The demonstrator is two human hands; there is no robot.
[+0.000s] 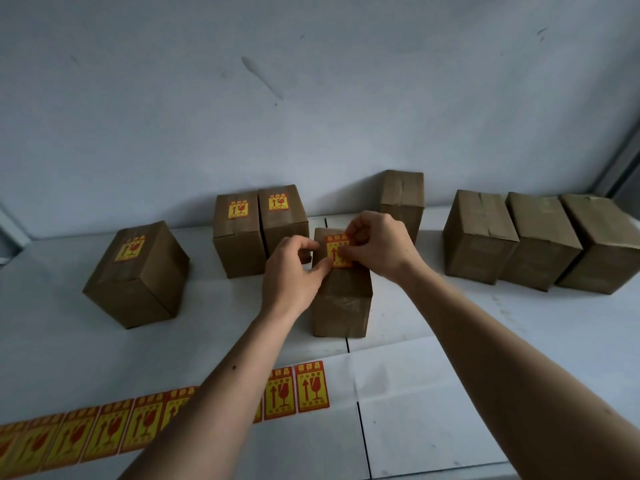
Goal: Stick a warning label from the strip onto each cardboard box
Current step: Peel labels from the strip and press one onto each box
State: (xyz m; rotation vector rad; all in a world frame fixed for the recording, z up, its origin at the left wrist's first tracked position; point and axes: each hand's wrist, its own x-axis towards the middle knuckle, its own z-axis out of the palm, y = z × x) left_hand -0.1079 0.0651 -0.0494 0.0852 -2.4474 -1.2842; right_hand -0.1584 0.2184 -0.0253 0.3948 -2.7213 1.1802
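Note:
A brown cardboard box (341, 299) stands at the table's middle. On its top lies a red and yellow warning label (336, 251). My left hand (292, 271) touches the label's lower left edge with thumb and fingers. My right hand (377, 244) pinches its upper right part. The strip of labels (104, 433) runs along the near edge from the far left to about the middle, partly hidden by my left forearm. Three boxes on the left carry labels: one (136, 275) apart, two (259, 230) side by side.
A bare box (403, 199) stands behind the middle one against the wall. Three more unlabelled boxes (533, 240) sit in a row at the right. The white table (450, 358) has seams between its sheets. A grey wall closes the back.

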